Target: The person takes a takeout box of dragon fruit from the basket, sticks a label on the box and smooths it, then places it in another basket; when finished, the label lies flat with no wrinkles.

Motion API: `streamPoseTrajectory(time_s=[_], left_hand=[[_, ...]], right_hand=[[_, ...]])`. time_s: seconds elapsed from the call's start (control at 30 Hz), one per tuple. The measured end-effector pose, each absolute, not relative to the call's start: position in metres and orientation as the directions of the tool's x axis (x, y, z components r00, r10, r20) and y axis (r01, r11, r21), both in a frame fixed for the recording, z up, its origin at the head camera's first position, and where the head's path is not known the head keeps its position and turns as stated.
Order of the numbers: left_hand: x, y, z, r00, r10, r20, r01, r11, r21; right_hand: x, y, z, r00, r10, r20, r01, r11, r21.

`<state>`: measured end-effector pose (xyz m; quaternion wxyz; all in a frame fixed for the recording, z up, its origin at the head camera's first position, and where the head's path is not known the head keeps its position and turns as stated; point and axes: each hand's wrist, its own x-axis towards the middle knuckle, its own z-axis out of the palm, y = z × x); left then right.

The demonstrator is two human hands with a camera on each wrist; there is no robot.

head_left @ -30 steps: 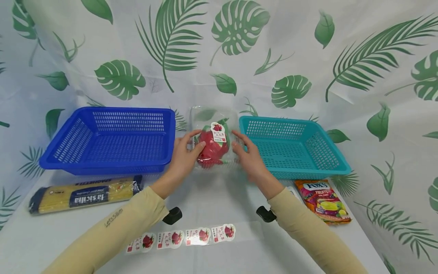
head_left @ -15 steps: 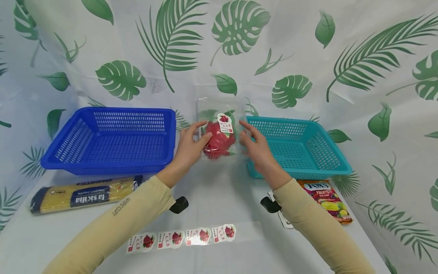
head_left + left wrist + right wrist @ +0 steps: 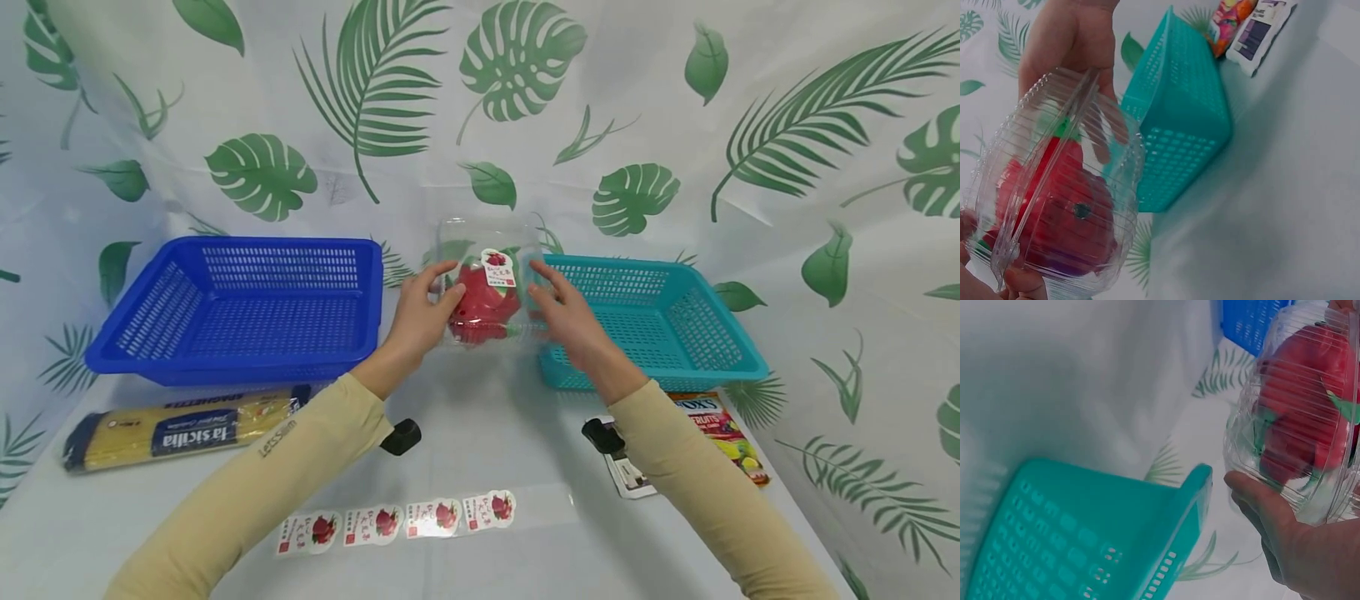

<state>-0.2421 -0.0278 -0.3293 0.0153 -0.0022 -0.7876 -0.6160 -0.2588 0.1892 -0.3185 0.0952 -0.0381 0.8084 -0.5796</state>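
A clear plastic clamshell box (image 3: 527,242) with red dragon fruit (image 3: 483,307) inside is raised between both hands at the middle. A white sticker (image 3: 498,268) printed with dragon fruit is on its lid. My left hand (image 3: 418,315) grips the box's left side, thumb toward the lid. My right hand (image 3: 576,323) holds the right side, beside the teal basket. In the right wrist view, the right hand's thumb (image 3: 1260,497) lies along the ribbed wall. Through the clear plastic in the left wrist view, right-hand fingers (image 3: 1094,140) show behind the box.
A blue basket (image 3: 232,367) stands left and a teal basket (image 3: 660,382) right. A spaghetti pack (image 3: 187,425) lies before the blue one. A Fox's candy bag (image 3: 723,433) and a white packet (image 3: 633,479) lie front right. A sticker strip (image 3: 540,507) lies in front.
Both hands have lifted the clamshell box and carried it a little to the right, toward the teal basket. More of the white packet now shows beside the right sleeve.
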Motion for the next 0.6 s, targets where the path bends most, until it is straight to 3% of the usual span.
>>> streamPoseTrajectory(time_s=[0.6], left_hand=[[-0.2469,-0.0206,-0.3297,-0.998,-0.012,0.068,0.062,0.279,0.958]], right_hand=[[-0.2636,0.1908,-0.3143,-0.993,-0.092,-0.069,0.032,0.349,-0.936]])
